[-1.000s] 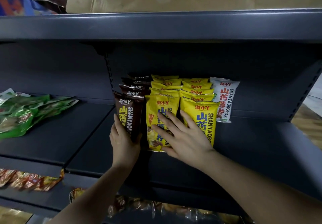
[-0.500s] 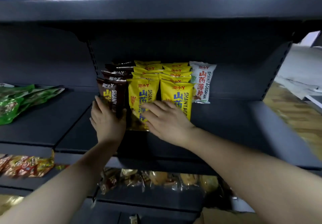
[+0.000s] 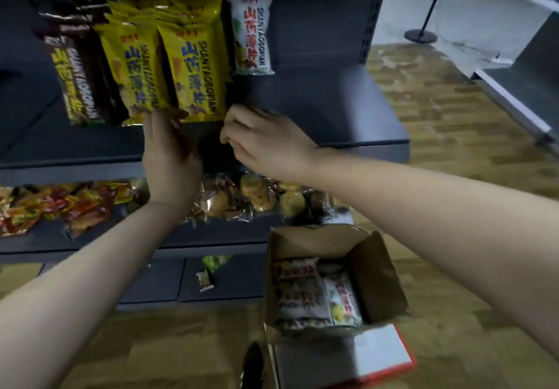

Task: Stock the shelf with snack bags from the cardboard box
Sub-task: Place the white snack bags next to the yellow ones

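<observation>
On the dark shelf (image 3: 317, 107) stand rows of snack bags: brown bags (image 3: 78, 76) at the left, yellow bags (image 3: 193, 67) in the middle, one white bag (image 3: 252, 31) at the right. My left hand (image 3: 171, 152) is flat, fingertips touching the bottom of a yellow bag. My right hand (image 3: 263, 140) hovers just in front of the yellow row with fingers curled and nothing in it. The open cardboard box (image 3: 372, 270) sits on the floor below, with white snack bags (image 3: 302, 291) inside.
A lower shelf holds red-orange packets (image 3: 60, 207) and clear bags of round snacks (image 3: 251, 198). A small packet (image 3: 205, 279) lies on the bottom shelf. The wooden floor (image 3: 438, 122) spreads right, with a stand base (image 3: 420, 36) and another shelf unit (image 3: 520, 86).
The view has tilted down, so the box and floor show. Both hands have drawn back from the bag fronts toward the shelf's front edge; my right hand's fingers have curled.
</observation>
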